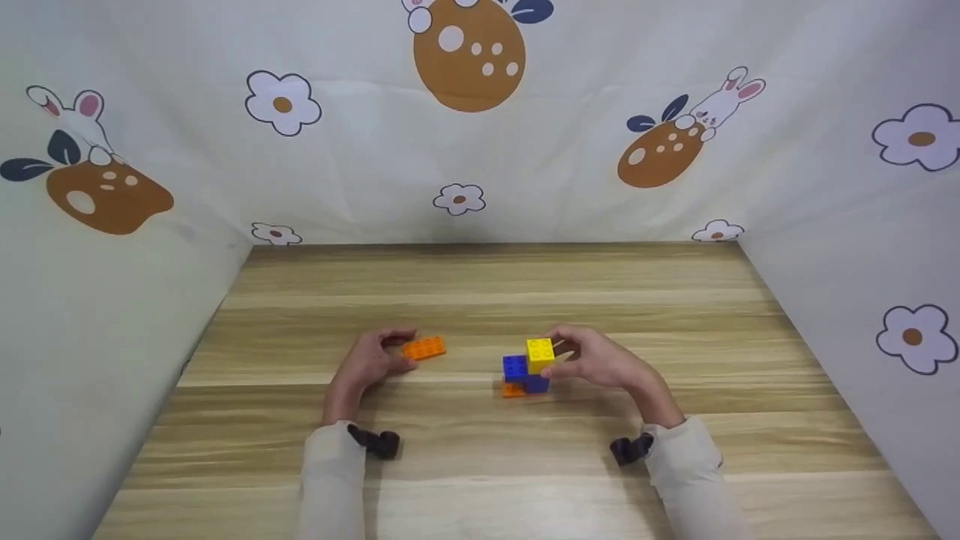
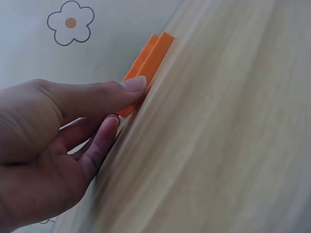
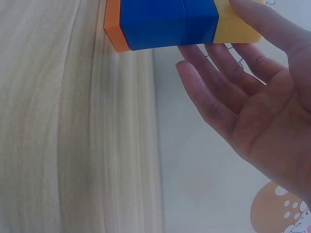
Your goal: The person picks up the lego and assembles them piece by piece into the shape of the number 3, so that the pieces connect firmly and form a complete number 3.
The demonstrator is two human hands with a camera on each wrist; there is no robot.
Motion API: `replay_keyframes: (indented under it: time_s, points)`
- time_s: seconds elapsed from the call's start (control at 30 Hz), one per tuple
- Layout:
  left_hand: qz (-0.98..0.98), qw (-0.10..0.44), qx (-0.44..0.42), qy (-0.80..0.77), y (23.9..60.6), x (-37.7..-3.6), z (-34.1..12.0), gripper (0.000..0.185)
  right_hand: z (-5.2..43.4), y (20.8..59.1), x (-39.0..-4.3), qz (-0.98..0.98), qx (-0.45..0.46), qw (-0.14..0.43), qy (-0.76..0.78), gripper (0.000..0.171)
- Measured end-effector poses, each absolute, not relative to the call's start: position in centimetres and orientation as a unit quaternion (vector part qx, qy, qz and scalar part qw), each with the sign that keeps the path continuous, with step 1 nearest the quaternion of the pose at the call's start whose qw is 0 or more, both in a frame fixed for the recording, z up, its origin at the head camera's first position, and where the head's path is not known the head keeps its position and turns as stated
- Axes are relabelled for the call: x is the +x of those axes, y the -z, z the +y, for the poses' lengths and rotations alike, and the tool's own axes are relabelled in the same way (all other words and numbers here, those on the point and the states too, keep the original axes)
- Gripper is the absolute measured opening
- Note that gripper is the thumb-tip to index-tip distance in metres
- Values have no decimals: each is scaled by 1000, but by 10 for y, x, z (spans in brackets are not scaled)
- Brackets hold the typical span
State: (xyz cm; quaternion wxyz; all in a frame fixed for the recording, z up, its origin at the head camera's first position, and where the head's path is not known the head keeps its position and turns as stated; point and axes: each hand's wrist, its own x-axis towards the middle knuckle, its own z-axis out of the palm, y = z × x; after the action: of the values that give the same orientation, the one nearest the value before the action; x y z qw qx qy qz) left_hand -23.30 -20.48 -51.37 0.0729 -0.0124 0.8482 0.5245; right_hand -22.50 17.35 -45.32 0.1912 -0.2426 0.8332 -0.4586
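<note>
My left hand (image 1: 369, 361) is at the left end of an orange brick (image 1: 424, 348) lying on the table. In the left wrist view the thumb lies against the side of this brick (image 2: 150, 60), with other fingers behind its near end; the index fingertip is hidden. My right hand (image 1: 600, 358) pinches a yellow brick (image 1: 540, 355) between thumb and fingers. That yellow brick tops a stack: two blue bricks (image 1: 514, 366), the upper one jutting left, over a flat orange brick (image 1: 514, 391). In the right wrist view the other fingers spread beside the blue bricks (image 3: 155, 24).
A wood-grain table (image 1: 465, 465) lies under both hands. Pale cloth (image 1: 360, 180) printed with flowers and rabbits encloses its back and sides. A black wrist camera (image 1: 377, 442) sits on the left sleeve and another (image 1: 631, 448) on the right sleeve.
</note>
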Motion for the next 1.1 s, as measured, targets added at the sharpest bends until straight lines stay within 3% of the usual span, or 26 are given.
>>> replay_keyframes:
  time_s: [0.3, 0.67, 0.9, 1.1]
  points:
    - [854, 58, -39, -515, 513, -233, -202, 39, 172, 452, -224, 828, -239, 204, 465, 44]
    - [821, 58, -49, -566, 507, -233, -205, 40, 169, 451, -222, 835, -229, 190, 463, 45]
    - [790, 78, -68, -604, 484, -230, -193, 38, 169, 452, -223, 841, -226, 173, 460, 42]
    - [806, 53, -38, -589, 464, -226, -180, 28, 169, 451, -224, 841, -225, 172, 460, 41]
